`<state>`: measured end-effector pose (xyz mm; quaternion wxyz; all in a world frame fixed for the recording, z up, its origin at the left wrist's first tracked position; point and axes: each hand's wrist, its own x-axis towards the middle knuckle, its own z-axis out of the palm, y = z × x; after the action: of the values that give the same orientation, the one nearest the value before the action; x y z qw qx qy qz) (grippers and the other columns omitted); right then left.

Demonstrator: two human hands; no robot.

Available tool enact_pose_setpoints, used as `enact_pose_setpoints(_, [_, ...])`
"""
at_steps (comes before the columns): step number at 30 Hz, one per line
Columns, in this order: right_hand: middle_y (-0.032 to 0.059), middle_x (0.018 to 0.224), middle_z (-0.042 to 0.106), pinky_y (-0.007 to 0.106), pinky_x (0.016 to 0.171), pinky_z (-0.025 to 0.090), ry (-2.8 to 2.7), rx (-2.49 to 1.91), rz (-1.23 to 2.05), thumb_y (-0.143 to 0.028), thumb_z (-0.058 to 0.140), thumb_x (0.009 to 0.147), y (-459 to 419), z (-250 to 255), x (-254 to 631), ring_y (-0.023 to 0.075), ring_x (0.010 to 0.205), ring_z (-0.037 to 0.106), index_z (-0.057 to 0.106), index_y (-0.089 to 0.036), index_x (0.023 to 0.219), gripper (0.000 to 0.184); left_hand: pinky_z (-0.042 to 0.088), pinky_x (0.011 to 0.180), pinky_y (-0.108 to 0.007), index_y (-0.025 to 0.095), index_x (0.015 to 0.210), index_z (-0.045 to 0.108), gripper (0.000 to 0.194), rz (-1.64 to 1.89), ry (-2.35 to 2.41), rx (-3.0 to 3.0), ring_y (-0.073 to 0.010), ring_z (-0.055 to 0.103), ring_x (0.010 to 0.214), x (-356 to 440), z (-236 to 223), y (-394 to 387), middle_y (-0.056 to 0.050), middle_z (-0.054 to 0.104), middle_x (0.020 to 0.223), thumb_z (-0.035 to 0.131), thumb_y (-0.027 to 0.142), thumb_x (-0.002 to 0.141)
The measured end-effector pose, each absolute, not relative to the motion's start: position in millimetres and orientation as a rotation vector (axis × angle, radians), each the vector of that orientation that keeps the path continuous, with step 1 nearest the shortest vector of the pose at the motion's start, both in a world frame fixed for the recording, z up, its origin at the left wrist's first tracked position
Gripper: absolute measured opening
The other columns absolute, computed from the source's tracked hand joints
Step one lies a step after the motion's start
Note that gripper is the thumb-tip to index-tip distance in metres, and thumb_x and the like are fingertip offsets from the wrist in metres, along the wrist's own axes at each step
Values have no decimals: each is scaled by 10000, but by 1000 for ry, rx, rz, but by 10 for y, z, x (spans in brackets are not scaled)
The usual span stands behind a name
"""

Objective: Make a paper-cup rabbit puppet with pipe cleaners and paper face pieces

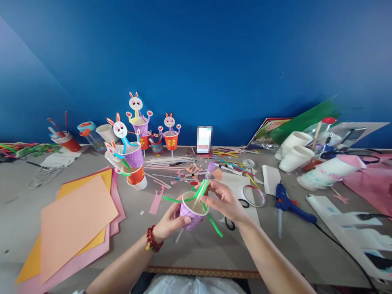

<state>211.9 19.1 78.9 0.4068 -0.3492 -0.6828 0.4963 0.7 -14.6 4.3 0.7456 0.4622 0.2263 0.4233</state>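
Wrapped around the side of a purple-coloured paper cup [190, 220], my left hand [170, 223] keeps it tilted over the table, its opening towards me. Bright green pipe cleaners [200, 191] rise from the cup, with one strand out over the left rim and another hanging down on the right. My right hand [223, 198] pinches them at the cup's right rim, thumb and fingers closed. A pale stick [179, 235] pokes out below the cup. Just beyond my right hand is a small purple piece [210, 168], partly hidden.
Finished rabbit-faced cups [133, 153] stand at the back left, behind stacked coloured paper [76, 224]. A blue glue gun [292, 206] with its cord lies right, near a tape roll [254, 196] and black-handled scissors [229, 223]. Paper scraps and straws litter the middle; a phone [204, 139] stands behind.
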Motion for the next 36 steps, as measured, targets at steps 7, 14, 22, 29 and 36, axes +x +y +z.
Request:
enact_pose_setpoints(7, [23, 810, 643, 270, 737, 474, -1734, -882, 1209, -369, 678, 872, 201, 802, 2075, 170, 785, 591, 673, -185, 887, 184, 530, 830, -396, 141, 1271, 574, 608, 891, 494, 1063, -309, 700, 945, 13, 139, -134, -181, 681, 1160, 748, 437, 769])
enact_pose_setpoints(14, [86, 1064, 622, 305, 756, 512, -1647, -823, 1138, -336, 573, 940, 116, 689, 2140, 179, 845, 594, 629, -223, 1049, 166, 531, 768, -383, 146, 1239, 592, 586, 1003, 502, 962, -305, 701, 909, -5, 74, -133, -153, 725, 1028, 727, 463, 764])
enact_pose_setpoints(22, [81, 1049, 611, 346, 794, 538, -1779, -747, 836, -206, 657, 873, -29, 486, 2090, 209, 912, 633, 579, -263, 1037, 190, 531, 808, -413, 148, 1209, 620, 549, 1056, 502, 919, -293, 700, 874, 13, 67, -108, -136, 733, 969, 726, 446, 760])
enact_pose_setpoints(29, [79, 943, 693, 364, 810, 537, -1799, -747, 696, -157, 658, 872, -34, 512, 2028, 227, 909, 670, 640, -243, 964, 128, 534, 794, -394, 161, 1188, 633, 522, 1073, 534, 927, -272, 703, 844, -12, 60, -111, -121, 739, 951, 732, 442, 759])
enact_pose_setpoints(36, [73, 891, 724, 357, 778, 536, -1876, -687, 716, -175, 688, 853, 16, 538, 2095, 223, 854, 682, 673, -241, 986, 149, 536, 793, -383, 175, 1180, 626, 516, 1067, 567, 916, -266, 708, 853, -45, 9, -106, -120, 736, 1002, 739, 435, 750])
